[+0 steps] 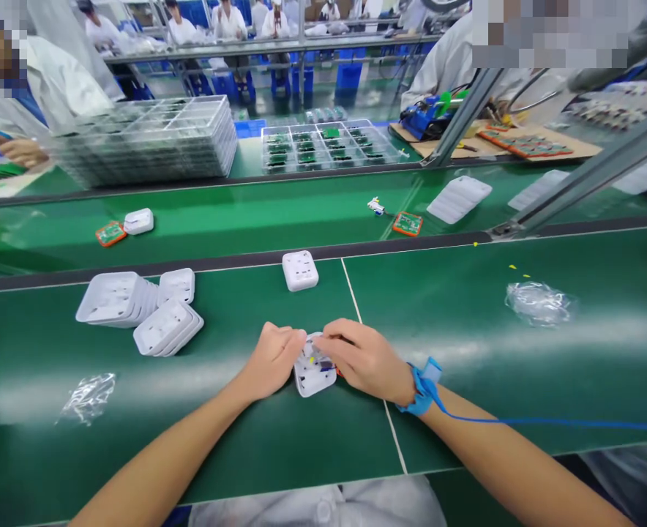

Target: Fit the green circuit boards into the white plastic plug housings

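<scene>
The white case point(313, 382) is held on the green bench point(236, 446) between the two hands, directly in front of the body. Its long axis appears to be pointed away from the body, though its far end is partly covered by fingers. The left hand point(276, 360) is clamped on the case at its far left edge, with the thumb laid over the rim. The right hand point(368, 360) is set at the far right, its bent fingertips brought over the inside; whether anything is pinched there cannot be told. Neither hand can be called clearly nearer, since the case is reached by both.

The case is seen open side up, shallow and round-cornered, its near half left uncovered. A small yellow spot point(312, 359) and dark marks are seen inside, and an orange edge point(339, 372) is partly hidden beneath the right fingers.
</scene>
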{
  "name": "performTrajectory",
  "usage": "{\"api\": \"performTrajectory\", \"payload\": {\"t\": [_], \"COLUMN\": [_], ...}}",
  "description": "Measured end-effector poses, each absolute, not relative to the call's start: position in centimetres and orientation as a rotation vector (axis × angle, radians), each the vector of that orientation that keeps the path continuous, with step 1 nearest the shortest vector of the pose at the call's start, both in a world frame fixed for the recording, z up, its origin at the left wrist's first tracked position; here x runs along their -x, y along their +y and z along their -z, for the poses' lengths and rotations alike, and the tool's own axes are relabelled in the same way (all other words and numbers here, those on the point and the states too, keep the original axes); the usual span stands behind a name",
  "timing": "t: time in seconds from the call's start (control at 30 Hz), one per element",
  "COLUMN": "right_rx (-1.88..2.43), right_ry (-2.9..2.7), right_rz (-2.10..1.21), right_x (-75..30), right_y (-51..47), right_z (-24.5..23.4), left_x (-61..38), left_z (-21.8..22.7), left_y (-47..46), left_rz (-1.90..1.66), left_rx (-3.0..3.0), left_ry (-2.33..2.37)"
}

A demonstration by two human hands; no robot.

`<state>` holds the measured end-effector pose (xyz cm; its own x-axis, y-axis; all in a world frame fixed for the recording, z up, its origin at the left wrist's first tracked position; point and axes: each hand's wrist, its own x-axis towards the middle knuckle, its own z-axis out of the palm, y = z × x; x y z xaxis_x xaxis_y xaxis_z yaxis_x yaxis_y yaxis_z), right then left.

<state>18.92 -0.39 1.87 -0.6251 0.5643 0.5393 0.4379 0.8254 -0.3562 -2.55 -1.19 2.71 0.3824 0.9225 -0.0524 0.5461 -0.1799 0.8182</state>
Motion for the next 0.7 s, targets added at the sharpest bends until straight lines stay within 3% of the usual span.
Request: {"api": "performTrajectory", "payload": {"t": [0.57, 0.7], "right_rx": [0.977, 0.862], "right_ry": [-2.452, -2.406], "right_rz": [-0.148, -0.057], "right_x": [-18.7, -18.3], "right_y": [-1.3, -1.6], "right_z": [-3.1, -2.0], "left_x": [2.4, 2.6], "left_z": [-2.6, -2.2], "left_y": [-1.9, -1.9], "left_rz": [-0.551, -0.51], "left_rx": [-1.893, -1.988], "left_ry": [1.402, 1.323]}}
